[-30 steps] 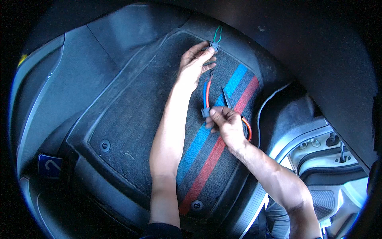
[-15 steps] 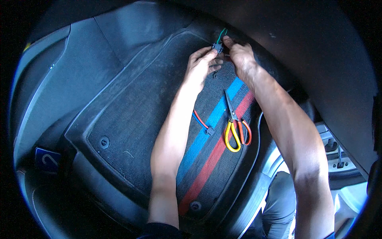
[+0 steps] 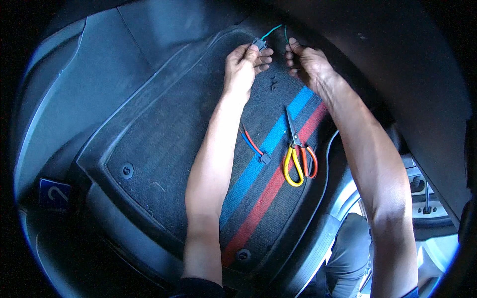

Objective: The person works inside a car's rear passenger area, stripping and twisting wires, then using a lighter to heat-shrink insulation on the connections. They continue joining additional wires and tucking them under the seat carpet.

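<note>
A small grey wire connector is pinched between the thumb and fingers of my left hand, at the far end of the footwell. From it a green wire runs up and to the right. Just right of it, my right hand has its thumb and forefinger closed on a thin green wire that rises above the fingertips. Whether the two green lengths join is hard to see. Below the hands lie scissors with yellow and orange handles, and a second grey connector with red and blue wires.
A dark floor mat with blue and red stripes covers the footwell, with small dark bits on it. A blue tag sits at the left. Dark panels rise at both sides; a grey trouser leg shows low right.
My hands have moved apart: the left, with the connector, went up and left; the right went slightly right, holding the green wire. The view has shifted a little.
</note>
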`<move>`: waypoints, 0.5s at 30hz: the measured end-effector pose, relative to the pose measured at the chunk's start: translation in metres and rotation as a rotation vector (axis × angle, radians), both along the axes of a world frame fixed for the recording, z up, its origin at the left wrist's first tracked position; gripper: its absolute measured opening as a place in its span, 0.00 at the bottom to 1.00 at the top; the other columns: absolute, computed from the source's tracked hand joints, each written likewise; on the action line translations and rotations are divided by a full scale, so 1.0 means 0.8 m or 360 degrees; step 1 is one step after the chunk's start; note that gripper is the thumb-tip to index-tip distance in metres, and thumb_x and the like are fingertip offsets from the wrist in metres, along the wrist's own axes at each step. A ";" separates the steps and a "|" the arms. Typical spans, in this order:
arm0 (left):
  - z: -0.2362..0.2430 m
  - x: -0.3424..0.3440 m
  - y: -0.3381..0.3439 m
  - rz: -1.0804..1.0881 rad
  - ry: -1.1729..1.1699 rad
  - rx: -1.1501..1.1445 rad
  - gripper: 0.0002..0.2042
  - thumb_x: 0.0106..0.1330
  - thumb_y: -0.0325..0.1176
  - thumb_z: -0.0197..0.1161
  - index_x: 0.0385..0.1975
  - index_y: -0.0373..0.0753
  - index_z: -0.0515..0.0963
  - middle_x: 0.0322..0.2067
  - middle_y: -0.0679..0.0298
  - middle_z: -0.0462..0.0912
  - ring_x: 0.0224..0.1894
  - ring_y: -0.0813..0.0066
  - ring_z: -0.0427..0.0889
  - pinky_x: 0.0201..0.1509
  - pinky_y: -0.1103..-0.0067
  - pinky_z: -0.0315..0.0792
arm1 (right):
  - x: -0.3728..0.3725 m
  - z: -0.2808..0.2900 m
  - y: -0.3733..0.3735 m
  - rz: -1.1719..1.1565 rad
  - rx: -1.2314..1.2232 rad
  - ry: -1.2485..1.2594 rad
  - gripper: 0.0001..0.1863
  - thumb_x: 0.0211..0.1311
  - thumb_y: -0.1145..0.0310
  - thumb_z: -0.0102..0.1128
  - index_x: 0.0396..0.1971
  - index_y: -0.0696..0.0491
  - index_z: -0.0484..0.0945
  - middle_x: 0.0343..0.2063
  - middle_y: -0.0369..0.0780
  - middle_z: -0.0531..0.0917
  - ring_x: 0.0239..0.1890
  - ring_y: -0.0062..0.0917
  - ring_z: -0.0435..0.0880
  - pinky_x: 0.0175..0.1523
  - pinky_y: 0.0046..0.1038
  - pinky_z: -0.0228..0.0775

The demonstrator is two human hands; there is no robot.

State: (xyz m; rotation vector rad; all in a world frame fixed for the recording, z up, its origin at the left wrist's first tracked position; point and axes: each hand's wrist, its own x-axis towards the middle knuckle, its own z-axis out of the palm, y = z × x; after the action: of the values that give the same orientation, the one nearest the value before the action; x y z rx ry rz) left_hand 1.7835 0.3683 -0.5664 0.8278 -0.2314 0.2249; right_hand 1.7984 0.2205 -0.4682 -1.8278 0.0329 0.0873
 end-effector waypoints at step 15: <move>-0.006 0.006 -0.002 0.0666 -0.0110 0.0832 0.12 0.74 0.29 0.51 0.48 0.27 0.75 0.36 0.53 0.87 0.38 0.67 0.88 0.45 0.73 0.80 | 0.041 0.012 -0.054 -0.0012 -0.1155 -0.0371 0.28 0.70 0.45 0.54 0.52 0.56 0.79 0.46 0.46 0.83 0.47 0.34 0.81 0.56 0.35 0.69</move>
State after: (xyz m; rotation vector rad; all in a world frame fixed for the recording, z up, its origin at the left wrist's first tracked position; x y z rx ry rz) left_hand 1.7887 0.3665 -0.5709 1.3883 -0.1807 0.6027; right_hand 1.8314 0.1774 -0.4587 -2.5509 -0.1061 -0.1663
